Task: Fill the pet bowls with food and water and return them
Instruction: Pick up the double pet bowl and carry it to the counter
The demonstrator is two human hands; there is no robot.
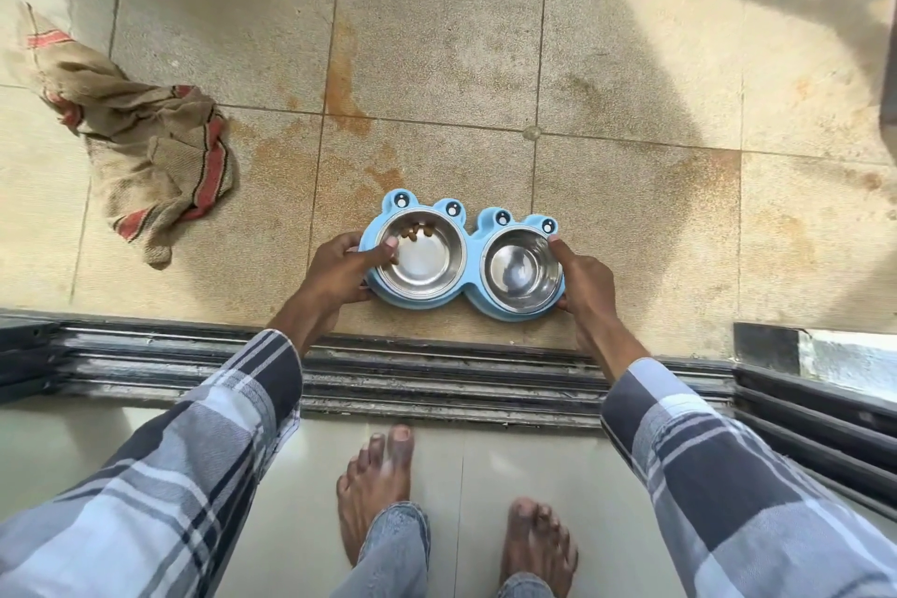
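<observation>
One double feeder: a light-blue plastic frog-shaped stand [468,253] carrying two round stainless-steel bowls, on the stained beige floor tiles [437,39] just beyond the dark sliding-door track [388,369]. Left to right, I log: left hand [340,267] gripping the stand's left end, thumb over the rim; left bowl [420,255], a few brown kibbles [415,232] at its far side; right bowl [524,270], contents unclear; right hand [580,279] gripping the right end. I judge it light and rigid, the steel slippery and perhaps loose; hold the plastic ends, level.

Head-worn wide view, straight down at nearby floor [437,39].
</observation>
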